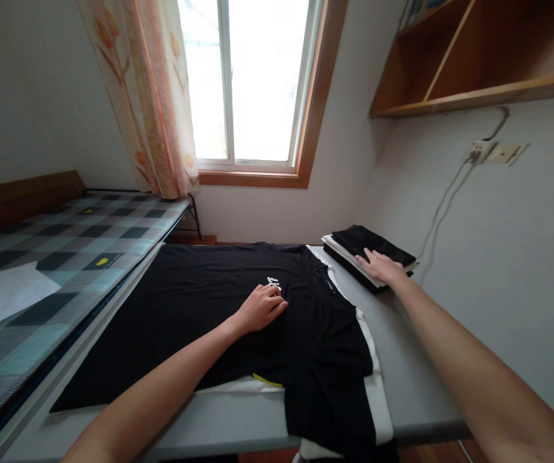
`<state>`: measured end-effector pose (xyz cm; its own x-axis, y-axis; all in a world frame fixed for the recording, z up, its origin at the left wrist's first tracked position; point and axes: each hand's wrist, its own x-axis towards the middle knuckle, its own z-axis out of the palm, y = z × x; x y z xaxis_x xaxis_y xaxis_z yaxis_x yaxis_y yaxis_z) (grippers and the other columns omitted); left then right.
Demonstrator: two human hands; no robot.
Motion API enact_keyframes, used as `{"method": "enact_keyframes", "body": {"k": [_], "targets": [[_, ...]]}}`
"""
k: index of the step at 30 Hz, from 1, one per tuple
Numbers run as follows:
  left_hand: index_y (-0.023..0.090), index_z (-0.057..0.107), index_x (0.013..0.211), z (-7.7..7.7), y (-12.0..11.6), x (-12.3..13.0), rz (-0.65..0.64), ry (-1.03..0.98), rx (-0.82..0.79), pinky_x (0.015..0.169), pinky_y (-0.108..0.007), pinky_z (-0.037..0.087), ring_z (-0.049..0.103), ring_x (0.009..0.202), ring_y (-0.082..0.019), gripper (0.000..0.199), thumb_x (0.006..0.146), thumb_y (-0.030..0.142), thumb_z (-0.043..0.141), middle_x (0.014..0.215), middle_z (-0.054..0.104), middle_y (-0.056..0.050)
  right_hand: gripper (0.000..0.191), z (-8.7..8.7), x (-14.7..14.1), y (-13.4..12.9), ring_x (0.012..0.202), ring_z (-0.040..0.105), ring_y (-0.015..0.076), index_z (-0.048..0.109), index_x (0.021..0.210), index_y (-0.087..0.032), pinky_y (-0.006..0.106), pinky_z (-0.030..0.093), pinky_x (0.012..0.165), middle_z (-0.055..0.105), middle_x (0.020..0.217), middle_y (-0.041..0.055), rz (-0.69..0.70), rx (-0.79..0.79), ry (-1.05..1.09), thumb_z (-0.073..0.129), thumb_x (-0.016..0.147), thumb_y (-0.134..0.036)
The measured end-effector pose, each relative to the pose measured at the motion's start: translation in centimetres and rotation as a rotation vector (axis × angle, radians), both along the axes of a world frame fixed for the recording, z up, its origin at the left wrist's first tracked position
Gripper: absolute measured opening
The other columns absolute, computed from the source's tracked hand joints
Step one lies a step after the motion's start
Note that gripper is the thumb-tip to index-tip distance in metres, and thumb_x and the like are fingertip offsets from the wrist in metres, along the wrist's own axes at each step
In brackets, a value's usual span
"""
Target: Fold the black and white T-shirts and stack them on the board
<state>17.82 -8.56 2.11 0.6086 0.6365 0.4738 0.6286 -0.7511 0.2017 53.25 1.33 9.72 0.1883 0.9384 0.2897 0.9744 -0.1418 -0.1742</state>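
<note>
A black T-shirt (185,302) with small white lettering on its chest lies spread on the grey table, its collar toward the right. White cloth (378,405) shows from under it along the right and near edges. My left hand (261,308) is over the shirt's chest beside the lettering, its fingers loosely bent and nothing visible in them; whether it touches the fabric I cannot tell. At the back right, my right hand (379,266) rests with fingers spread on a stack of folded black and white clothes (368,244).
On the left stands a bed with a checked mattress (113,225) and a sheet of paper (7,292). A curtain (146,96) hangs beside the window. A wooden shelf (479,93) juts from the right wall above a socket with a cable (443,199). The grey table (416,366) ends in front.
</note>
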Motion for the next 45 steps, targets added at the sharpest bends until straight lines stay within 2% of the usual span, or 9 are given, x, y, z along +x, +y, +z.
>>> {"method": "enact_keyframes", "body": {"k": [3, 5, 9, 14, 19, 21, 27, 31, 45], "targets": [[0.020, 0.067, 0.084, -0.1, 0.0, 0.0, -0.005, 0.009, -0.003, 0.078, -0.030, 0.041, 0.057, 0.086, -0.016, 0.035, 0.099, 0.036, 0.039, 0.091, 0.063, -0.004, 0.054, -1.5, -2.4, -0.6, 0.135, 0.032, 0.0341, 0.049, 0.137, -0.013, 0.054, 0.025, 0.107, 0.045, 0.142, 0.0196, 0.052, 0.103, -0.125, 0.037, 0.094, -0.044], [0.020, 0.067, 0.085, -0.1, 0.1, 0.0, -0.005, 0.015, -0.002, 0.077, -0.030, 0.042, 0.057, 0.086, -0.016, 0.034, 0.098, 0.036, 0.040, 0.091, 0.063, -0.004, 0.053, -2.7, -4.7, -1.5, 0.137, 0.030, 0.0304, 0.049, 0.138, -0.014, 0.049, 0.023, 0.110, 0.042, 0.146, 0.0171, 0.212, 0.163, -0.171, 0.036, 0.095, -0.042], [0.020, 0.067, 0.087, -0.3, 0.2, 0.1, -0.002, 0.031, 0.008, 0.078, -0.030, 0.042, 0.057, 0.087, -0.016, 0.033, 0.098, 0.035, 0.040, 0.091, 0.063, -0.004, 0.053, -5.8, -9.9, -4.3, 0.135, 0.038, 0.0262, 0.049, 0.139, -0.021, 0.043, 0.028, 0.110, 0.047, 0.144, 0.0120, 0.513, -0.098, -0.080, 0.033, 0.097, -0.047], [0.021, 0.069, 0.096, -0.4, -0.1, -0.4, 0.012, 0.050, -0.026, 0.083, -0.032, 0.044, 0.058, 0.092, -0.017, 0.030, 0.097, 0.035, 0.043, 0.098, 0.064, -0.005, 0.059, -8.7, -13.6, -7.5, 0.142, 0.024, 0.0301, 0.039, 0.146, -0.028, 0.050, 0.021, 0.113, 0.031, 0.155, 0.0092, 0.526, -0.193, -0.083, 0.034, 0.094, -0.057], [0.029, 0.057, 0.129, 0.1, -2.0, -3.1, -0.035, 0.131, -0.112, 0.104, -0.037, 0.038, 0.051, 0.120, -0.021, 0.037, 0.094, 0.038, 0.047, 0.131, 0.056, -0.006, 0.056, -8.5, -14.2, -8.4, 0.143, 0.024, 0.0277, 0.039, 0.147, -0.028, 0.048, 0.021, 0.113, 0.031, 0.155, 0.0066, 0.471, -0.190, -0.125, 0.032, 0.096, -0.052], [0.030, 0.047, 0.140, 0.2, -3.1, -5.3, 0.062, 0.191, -0.164, 0.110, -0.042, 0.032, 0.040, 0.133, -0.026, 0.049, 0.093, 0.045, 0.046, 0.143, 0.048, -0.007, 0.057, -8.5, -14.2, -8.8, 0.143, 0.024, 0.0283, 0.039, 0.147, -0.026, 0.048, 0.020, 0.113, 0.031, 0.155, 0.0069, 0.452, -0.186, -0.131, 0.031, 0.096, -0.051], [0.036, 0.030, 0.148, -0.8, -5.7, -14.8, 0.675, 0.284, -0.370, 0.108, -0.069, 0.014, 0.012, 0.143, -0.044, 0.072, 0.086, 0.070, 0.037, 0.157, 0.028, -0.006, 0.062, -9.3, -14.1, -10.3, 0.143, 0.021, 0.0309, 0.035, 0.149, -0.026, 0.052, 0.018, 0.113, 0.027, 0.156, 0.0088, 0.429, -0.193, -0.139, 0.031, 0.094, -0.056], [0.036, 0.024, 0.150, -1.5, -6.2, -19.0, 0.833, 0.298, -0.398, 0.104, -0.075, 0.011, 0.011, 0.144, -0.042, 0.068, 0.090, 0.066, 0.029, 0.159, 0.018, -0.005, 0.060, -9.5, -14.3, -10.2, 0.144, 0.020, 0.0299, 0.034, 0.149, -0.026, 0.051, 0.019, 0.113, 0.025, 0.157, 0.0091, 0.422, -0.206, -0.149, 0.031, 0.096, -0.053], [0.038, 0.029, 0.148, -1.2, 2.9, -22.5, 0.812, 0.264, -0.389, 0.107, -0.070, 0.013, 0.015, 0.145, -0.037, 0.064, 0.090, 0.066, 0.029, 0.158, 0.022, -0.001, 0.061, -8.8, -17.8, -2.7, 0.144, 0.019, 0.0275, 0.034, 0.149, -0.027, 0.050, 0.016, 0.114, 0.025, 0.157, 0.0084, 0.376, -0.218, -0.048, 0.030, 0.095, -0.056]]}}
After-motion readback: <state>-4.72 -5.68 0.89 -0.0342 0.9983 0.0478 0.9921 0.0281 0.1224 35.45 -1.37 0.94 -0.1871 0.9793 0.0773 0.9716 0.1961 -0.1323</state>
